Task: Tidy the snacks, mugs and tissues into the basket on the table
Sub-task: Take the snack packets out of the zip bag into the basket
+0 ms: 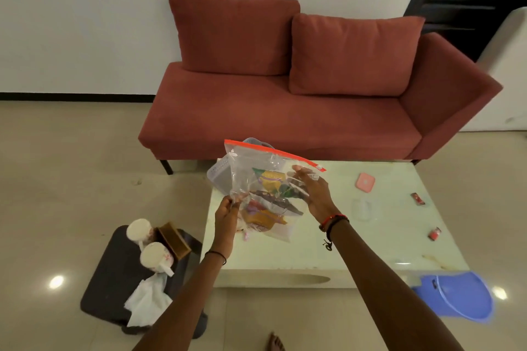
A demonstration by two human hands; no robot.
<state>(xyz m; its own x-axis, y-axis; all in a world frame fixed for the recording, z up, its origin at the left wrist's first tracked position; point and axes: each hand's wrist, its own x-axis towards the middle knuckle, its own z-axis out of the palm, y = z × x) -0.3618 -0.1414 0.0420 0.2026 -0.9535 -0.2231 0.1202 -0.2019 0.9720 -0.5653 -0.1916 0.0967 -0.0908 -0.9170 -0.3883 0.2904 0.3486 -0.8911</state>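
A clear zip bag with a red seal, full of snack packets, hangs tilted above the table's left end. My left hand pinches its lower left edge. My right hand lies against its right side with fingers stretched out. Behind the bag a pale plastic basket stands on the table's far left corner, mostly hidden. On a dark stool left of the table lie two white mugs on their sides, a brown box and crumpled white tissues.
The pale green low table carries a pink square case and two small red packets on its right half. A red sofa stands behind it. A blue plastic bin lies on the floor at the right.
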